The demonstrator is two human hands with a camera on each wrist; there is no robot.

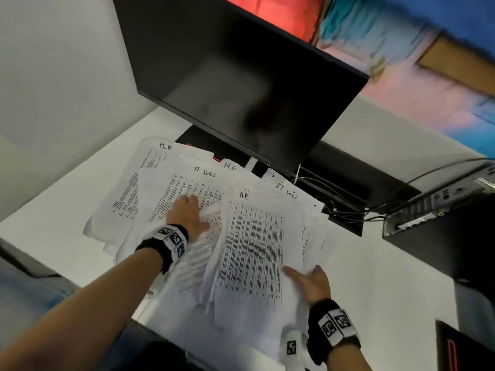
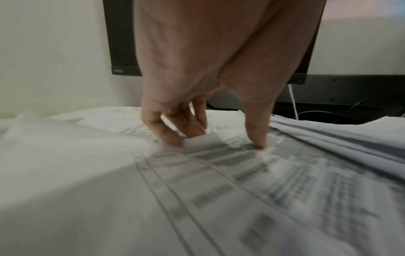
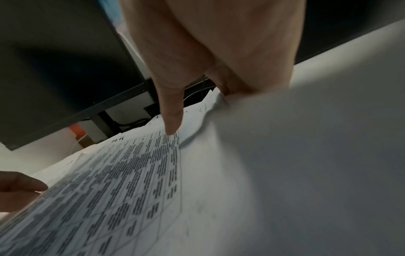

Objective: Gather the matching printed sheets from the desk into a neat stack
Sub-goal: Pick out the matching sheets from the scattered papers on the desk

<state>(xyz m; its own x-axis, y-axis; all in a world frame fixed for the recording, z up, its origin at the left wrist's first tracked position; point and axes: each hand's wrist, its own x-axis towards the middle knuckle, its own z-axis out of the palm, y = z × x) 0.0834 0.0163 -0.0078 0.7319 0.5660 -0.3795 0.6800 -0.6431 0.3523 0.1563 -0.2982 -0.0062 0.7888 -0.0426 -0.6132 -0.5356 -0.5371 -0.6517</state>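
The right hand (image 1: pixel 313 283) pinches the near edge of the white printed paper sheet marked H.R (image 1: pixel 253 245), thumb on top, other fingers tucked under & hidden. The left hand (image 1: pixel 187 218) has loose, straight fingers (image 2: pixel 173 138) pressing tips down on the white printed paper sheet marked IT LOGS (image 1: pixel 187 188), just left of the H.R one. Lots of thin sheets overlap under both hands on the flat white desk (image 1: pixel 388 277). If the right hand pulls fast, pages below could slide w/ it, or crumple, bc paper is slippy & bendy
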